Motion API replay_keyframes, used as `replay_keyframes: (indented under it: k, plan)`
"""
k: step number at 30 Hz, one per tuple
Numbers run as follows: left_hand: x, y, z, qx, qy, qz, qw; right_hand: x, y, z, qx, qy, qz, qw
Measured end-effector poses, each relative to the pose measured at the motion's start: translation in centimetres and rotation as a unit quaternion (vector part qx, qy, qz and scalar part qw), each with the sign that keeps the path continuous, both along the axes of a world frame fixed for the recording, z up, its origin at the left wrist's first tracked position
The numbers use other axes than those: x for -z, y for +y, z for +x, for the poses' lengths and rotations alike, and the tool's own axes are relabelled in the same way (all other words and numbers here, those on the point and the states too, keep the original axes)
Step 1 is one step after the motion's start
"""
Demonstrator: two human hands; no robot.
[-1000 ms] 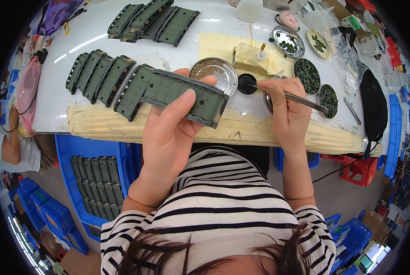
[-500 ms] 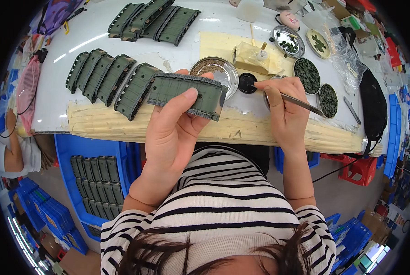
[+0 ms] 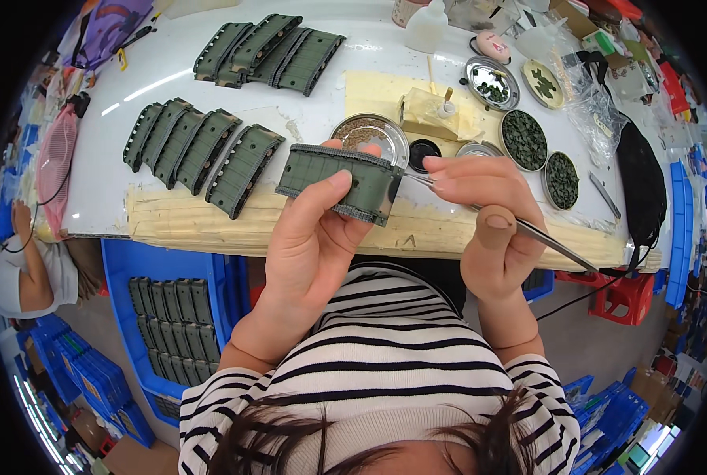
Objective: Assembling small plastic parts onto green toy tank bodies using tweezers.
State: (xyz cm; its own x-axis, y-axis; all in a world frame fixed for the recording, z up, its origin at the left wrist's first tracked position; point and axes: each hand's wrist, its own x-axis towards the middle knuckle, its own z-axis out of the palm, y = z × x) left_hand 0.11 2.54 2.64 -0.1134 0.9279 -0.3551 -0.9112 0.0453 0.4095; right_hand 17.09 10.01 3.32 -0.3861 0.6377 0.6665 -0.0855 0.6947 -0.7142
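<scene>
Take the held panel as the middle of the dial. The panel [image 3: 379, 188], dark green with ribbed long edges, is up off the table [image 3: 314, 107], lying nearly along a line from 9 to 3 o'clock, its right end tipped slightly toward 4. The left hand [image 3: 312, 220] pinches it, thumb flat on the green face and fingers curled behind and beneath.

At 3 to 4 o'clock the right hand [image 3: 500, 226] pinches silver tweezers [image 3: 555, 244] between thumb and fingers, the butt end slanting out toward 4. The tips point to the panel's right end; at this scale I can't tell whether they touch it or stop just short.

Just beside that end, at 2 o'clock, is a black pot [image 3: 424, 149]. At 1 o'clock a round tin [image 3: 389, 144] holds brown grains, partly hidden by the left fingers. Beyond the pot, also near 2, sits a block [image 3: 426, 117] with a yellowish covering, and farther out a silver dish [image 3: 515, 89] with dark bits in it. Toward 3 stand two oval containers of green bits [image 3: 525, 141], with a second pair of tweezers [image 3: 605, 196] past them, near a black bag [image 3: 640, 186].

Similar panels lie in a row [image 3: 201, 150] between 9 and 10 o'clock, and more are piled in a stack [image 3: 272, 51] at 11. Below the table, between 7 and 8, a blue crate [image 3: 122, 317] holds further rows of panels. A person in white [image 3: 49, 273] is well apart, between 8 and 9.
</scene>
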Motion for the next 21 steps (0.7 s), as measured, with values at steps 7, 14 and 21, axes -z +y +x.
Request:
replay_keyframes:
  k: [7, 14, 21]
  plan:
    - [0.05, -0.19, 0.06, 0.004, -0.016, 0.007, 1.000, -0.18, -0.47, -0.39, 0.002, -0.049, -0.022, 0.999]
    - [-0.15, -0.28, 0.21, 0.005, -0.011, 0.002, 1.000, -0.21, -0.65, -0.35, 0.008, -0.054, -0.030, 0.998]
    - [-0.16, -0.26, 0.25, -0.001, -0.015, -0.001, 1.000, 0.26, -0.24, -0.26, -0.007, -0.027, -0.015, 1.000]
